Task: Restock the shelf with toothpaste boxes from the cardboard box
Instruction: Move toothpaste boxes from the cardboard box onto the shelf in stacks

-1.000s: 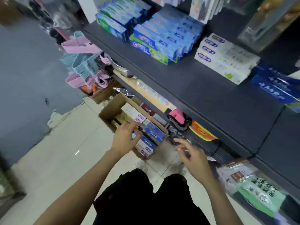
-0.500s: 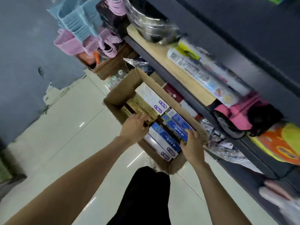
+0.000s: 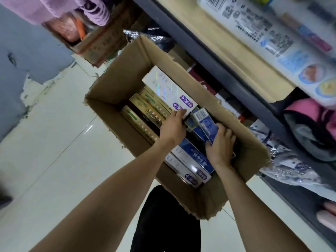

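Observation:
An open cardboard box (image 3: 125, 73) sits on the floor against the shelf unit. Inside lie white toothpaste boxes (image 3: 164, 88), gold ones (image 3: 145, 110) and blue-and-white ones (image 3: 192, 157). My right hand (image 3: 221, 144) is inside the box, gripping a blue toothpaste box (image 3: 204, 122) that is tilted up at its far end. My left hand (image 3: 172, 128) rests beside it, fingertips on the near end of a white toothpaste box and the dark edge of the blue pack; whether it grips anything is unclear.
The dark shelf edge (image 3: 209, 66) runs diagonally just right of the box, with a wooden lower shelf (image 3: 241, 57) holding packaged goods. A pink-and-grey bag (image 3: 309, 124) and foil packs (image 3: 291, 166) lie lower right. Another carton (image 3: 96, 46) stands behind. Pale tiled floor (image 3: 54, 142) spreads left.
I have leaned closer over the box. Both hands went from above the box down into it, and my right hand has taken hold of a blue toothpaste box and tipped it up.

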Tool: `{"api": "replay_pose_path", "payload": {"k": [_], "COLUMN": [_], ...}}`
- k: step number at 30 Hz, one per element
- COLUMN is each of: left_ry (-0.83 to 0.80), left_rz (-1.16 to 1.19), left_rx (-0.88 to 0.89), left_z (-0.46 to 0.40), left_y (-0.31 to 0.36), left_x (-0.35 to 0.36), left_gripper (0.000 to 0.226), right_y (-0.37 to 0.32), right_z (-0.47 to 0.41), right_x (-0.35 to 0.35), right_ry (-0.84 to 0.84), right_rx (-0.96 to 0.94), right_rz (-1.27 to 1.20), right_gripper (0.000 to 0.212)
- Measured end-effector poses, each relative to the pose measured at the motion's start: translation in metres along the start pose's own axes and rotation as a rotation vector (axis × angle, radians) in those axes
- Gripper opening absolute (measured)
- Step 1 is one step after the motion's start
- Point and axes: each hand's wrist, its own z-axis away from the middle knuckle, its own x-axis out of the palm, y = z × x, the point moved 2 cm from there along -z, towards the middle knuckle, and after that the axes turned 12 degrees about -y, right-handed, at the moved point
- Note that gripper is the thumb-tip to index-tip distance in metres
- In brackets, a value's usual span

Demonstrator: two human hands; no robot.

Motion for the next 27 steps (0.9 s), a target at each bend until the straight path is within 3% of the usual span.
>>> {"api": "replay_pose_path", "payload": {"k": [4, 8, 11, 13, 16, 18, 23, 27], "left_ry": [0.082, -0.086, -0.155, -0.143, -0.129, -0.092, -0.083, -0.022], "left_rz": [-0.069, -0.475, -0.7, -0.819, -0.919, -0.916, -0.993, -0.971], "left_rx": [0.046, 0.222, 0.32, 0.333, 0.347, 0.338, 0.373, 0.44], "left_z": [-0.001, -0.011, -0.023, -0.027, -0.028, -0.03, -0.032, -0.011], "left_y": [-0.007, 0.0, 0.01, 0.014, 0.016, 0.018, 0.022, 0.015], "left_x": [0.002, 0.017, 0.029, 0.036, 0.044, 0.043, 0.04, 0.046], "left_gripper": [0.044, 0.051, 0.065, 0.068, 0.066, 0.068, 0.063, 0.052], "right_y": [-0.002, 0.004, 0.015, 0.018, 0.023, 0.028, 0.03, 0.031], "right_z": [0.035, 0.094, 0.115, 0.12, 0.122, 0.122, 0.127, 0.13], "right_x": [-0.037, -0.067, -0.071, -0.07, -0.07, -0.072, -0.072, -0.064], "right_ry": [-0.283, -0.569, -0.64, -0.644, -0.566, -0.481, -0.366, -0.355], "right_rx": [-0.133, 0.101, 0.21, 0.236, 0.213, 0.174, 0.061, 0.083], "right_rz": [-0.501, -1.171, -1.424, -1.46, -1.403, -1.381, -1.384, -1.339], "right_gripper": [0.054, 0.035, 0.054, 0.071, 0.114, 0.126, 0.115, 0.106]}}
